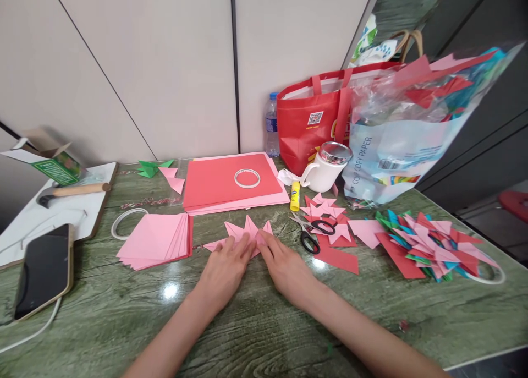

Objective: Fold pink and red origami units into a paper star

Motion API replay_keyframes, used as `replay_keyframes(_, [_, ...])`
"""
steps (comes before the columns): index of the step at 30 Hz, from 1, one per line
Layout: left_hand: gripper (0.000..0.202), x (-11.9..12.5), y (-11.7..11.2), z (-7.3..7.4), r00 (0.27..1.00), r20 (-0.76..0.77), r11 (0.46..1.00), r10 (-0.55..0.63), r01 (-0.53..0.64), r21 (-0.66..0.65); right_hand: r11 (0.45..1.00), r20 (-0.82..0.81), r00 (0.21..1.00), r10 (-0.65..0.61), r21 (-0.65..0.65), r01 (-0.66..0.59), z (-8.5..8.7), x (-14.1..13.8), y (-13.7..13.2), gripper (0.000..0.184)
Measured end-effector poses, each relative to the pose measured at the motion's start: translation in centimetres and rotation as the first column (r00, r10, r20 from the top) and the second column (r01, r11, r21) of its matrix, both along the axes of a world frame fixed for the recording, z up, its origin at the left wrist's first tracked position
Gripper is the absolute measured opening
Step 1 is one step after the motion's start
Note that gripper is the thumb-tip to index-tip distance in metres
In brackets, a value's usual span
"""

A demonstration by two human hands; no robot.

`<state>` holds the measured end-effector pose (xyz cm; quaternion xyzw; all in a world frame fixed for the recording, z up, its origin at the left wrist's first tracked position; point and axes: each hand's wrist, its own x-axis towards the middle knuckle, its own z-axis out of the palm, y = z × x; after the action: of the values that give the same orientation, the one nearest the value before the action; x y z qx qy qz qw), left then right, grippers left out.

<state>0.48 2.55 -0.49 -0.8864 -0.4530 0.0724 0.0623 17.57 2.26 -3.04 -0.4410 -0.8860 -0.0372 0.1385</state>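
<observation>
A pink folded paper star (246, 228) with several points lies on the green table in front of me. My left hand (226, 266) presses its bent fingers onto the star's near left part. My right hand (284, 261) grips the right side, fingers closed together, close to the left one. Both hands cover the star's near edge. To the left sits a stack of pink paper squares (154, 237) with red sheets beneath. Black-handled scissors (313, 229) rest right of my right hand, beside pink and red folded stars (325, 213).
Behind the star lie red and pink sheets (223, 182) with a tape ring (247, 178). A glue stick (295, 196), white mug (325, 169), red bag (305, 125) and colour paper bag (383, 158) stand back right. A phone (44, 270) and hammer (74, 191) are left; colourful folded papers (433, 243) right.
</observation>
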Motion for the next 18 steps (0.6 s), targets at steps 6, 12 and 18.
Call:
replay_keyframes(6, [0.059,0.3,-0.1,0.4,0.999,-0.047,1.000,-0.008,0.008,0.008,0.999,0.013,1.000,-0.013,0.043,0.012,-0.3,-0.1,0.0,0.046])
replay_keyframes(12, [0.058,0.4,0.1,0.6,1.000,-0.025,1.000,0.000,0.000,0.003,0.998,0.091,0.996,0.006,0.058,-0.011,-0.7,-0.4,-0.1,0.047])
replay_keyframes(18, [0.056,0.4,0.2,0.4,1.000,-0.009,1.000,0.012,-0.012,-0.009,0.998,0.128,0.992,-0.011,0.061,0.003,-1.1,-0.6,-0.2,0.046])
